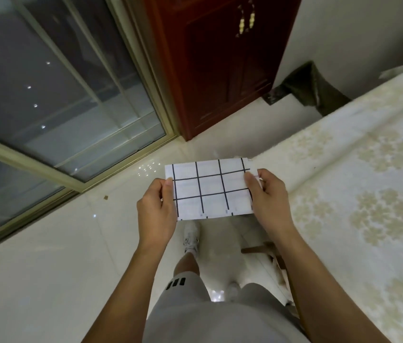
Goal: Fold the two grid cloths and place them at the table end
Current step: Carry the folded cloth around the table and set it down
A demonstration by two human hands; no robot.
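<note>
A white cloth with black grid lines (210, 189), folded into a flat rectangle, hangs in the air above the floor, just left of the table's edge. My left hand (157, 209) pinches its left edge with thumb on top. At the cloth's right edge my right hand (268, 196) pinches it the same way. The table (359, 184), under a cream floral cover, fills the right side. Only one grid cloth is in view.
A dark red wooden cabinet (222, 58) stands ahead, with a glass sliding door (54, 90) to its left. Glossy white floor tiles (59, 256) lie below. My legs and a white shoe (191, 237) are beneath the cloth. A wooden stool part (262, 248) shows by the table.
</note>
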